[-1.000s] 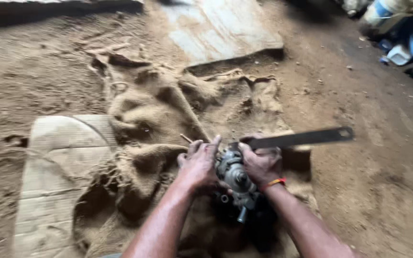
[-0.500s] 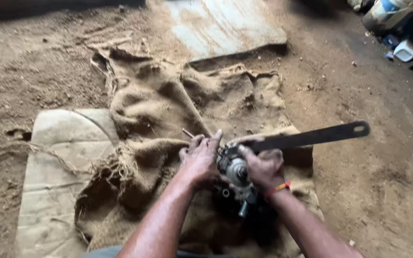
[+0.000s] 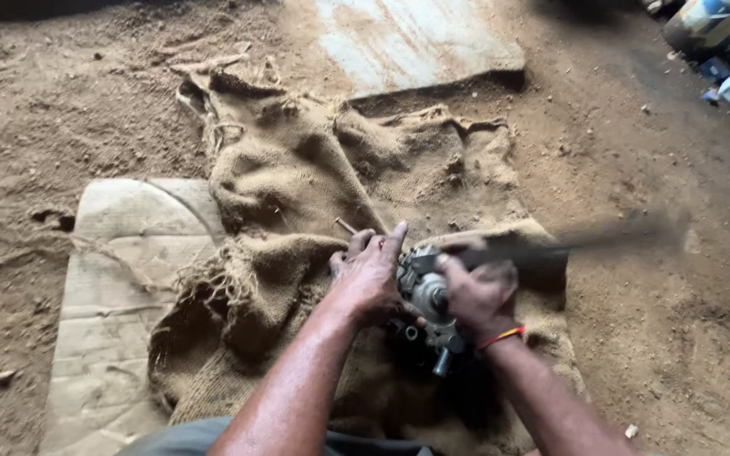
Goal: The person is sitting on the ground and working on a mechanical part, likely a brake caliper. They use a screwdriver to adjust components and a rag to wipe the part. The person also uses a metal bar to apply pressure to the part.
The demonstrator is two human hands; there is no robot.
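- We take the grey metal engine part (image 3: 427, 291) as our landmark; it sits on the crumpled burlap sack (image 3: 314, 219), near the sack's near right corner, and both our hands are on it.
- Our left hand (image 3: 371, 274) lies flat against the part's left side, fingers pressed together and stretched forward, pointing away from us; it steadies the part and does not pinch anything that we can see.
- Our right hand (image 3: 476, 291) is on the part's right side, fingers curled closed around the near end of a long dark wrench (image 3: 585, 243); an orange thread band (image 3: 500, 338) circles that wrist.
- The wrench's long axis runs out to the right of the part and slightly away from us, nearly level across the view; its far end is blurred, so we cannot tell its shape there.
- The wrench meets the part at its upper right, so the right hand is the nearer one to the handle, while the left sits on the opposite side.
- A short tube sticks out of the part toward us, below the right hand.
- Left of the part, under the sack's edge, lies a flattened pale bag (image 3: 111, 321); beyond the part, past the sack, a flat metal sheet (image 3: 416, 42) rests on the dirt floor (image 3: 52, 101).
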